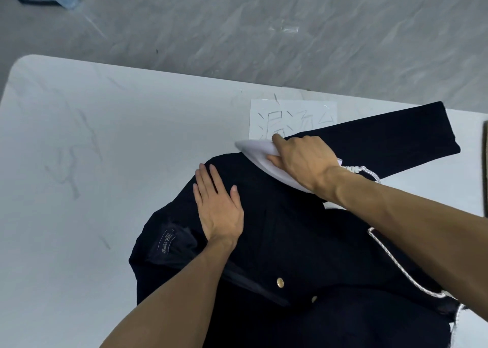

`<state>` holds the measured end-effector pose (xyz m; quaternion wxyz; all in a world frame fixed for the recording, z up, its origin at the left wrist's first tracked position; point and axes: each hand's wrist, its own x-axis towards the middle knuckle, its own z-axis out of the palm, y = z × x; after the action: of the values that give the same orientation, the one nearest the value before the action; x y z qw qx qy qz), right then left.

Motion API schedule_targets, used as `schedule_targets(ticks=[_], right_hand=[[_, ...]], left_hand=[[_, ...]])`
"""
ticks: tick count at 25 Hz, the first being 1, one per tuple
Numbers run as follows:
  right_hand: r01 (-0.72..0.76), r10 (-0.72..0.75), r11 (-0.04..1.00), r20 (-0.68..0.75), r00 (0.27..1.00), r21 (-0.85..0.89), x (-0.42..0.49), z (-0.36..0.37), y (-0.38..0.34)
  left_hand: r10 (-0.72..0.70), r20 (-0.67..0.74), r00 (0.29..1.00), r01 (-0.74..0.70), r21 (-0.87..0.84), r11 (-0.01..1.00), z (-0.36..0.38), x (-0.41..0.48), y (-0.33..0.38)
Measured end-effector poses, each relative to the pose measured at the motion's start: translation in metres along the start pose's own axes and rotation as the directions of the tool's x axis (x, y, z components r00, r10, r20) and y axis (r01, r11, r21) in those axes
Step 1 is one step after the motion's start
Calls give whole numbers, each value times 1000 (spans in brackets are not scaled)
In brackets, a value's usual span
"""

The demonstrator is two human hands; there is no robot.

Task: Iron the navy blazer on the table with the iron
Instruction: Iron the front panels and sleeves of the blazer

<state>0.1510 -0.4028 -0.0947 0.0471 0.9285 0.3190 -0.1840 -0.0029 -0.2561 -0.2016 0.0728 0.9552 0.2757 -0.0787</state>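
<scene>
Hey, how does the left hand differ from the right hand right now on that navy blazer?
The left hand lies flat with straight fingers; the right hand is curled round the white iron. The left hand presses the navy blazer directly; the right hand holds the iron on it. The left hand sits nearer the person, the right hand farther out. Both are bare and over the blazer.

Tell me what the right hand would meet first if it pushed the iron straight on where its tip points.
Only bare table, it seems: the right hand aims the iron off the blazer toward the far-left corner. The paper sheet lies right of that line.
</scene>
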Motion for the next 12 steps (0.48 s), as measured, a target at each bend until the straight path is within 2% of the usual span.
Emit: schedule_targets(ticks=[3,7,12], right_hand=[[16,-16,999,-10,1000,29,-2,-4,2],[104,-104,993,3,995,47,-8,3,-34],[-6,6,1000,10,1000,7,-4,10,-28]], left_hand=[[-8,5,1000,8,5,1000,-1,0,0],[-11,15,1000,11,20,1000,1,0,1],[-13,10,1000,13,17,1000,0,0,-1]])
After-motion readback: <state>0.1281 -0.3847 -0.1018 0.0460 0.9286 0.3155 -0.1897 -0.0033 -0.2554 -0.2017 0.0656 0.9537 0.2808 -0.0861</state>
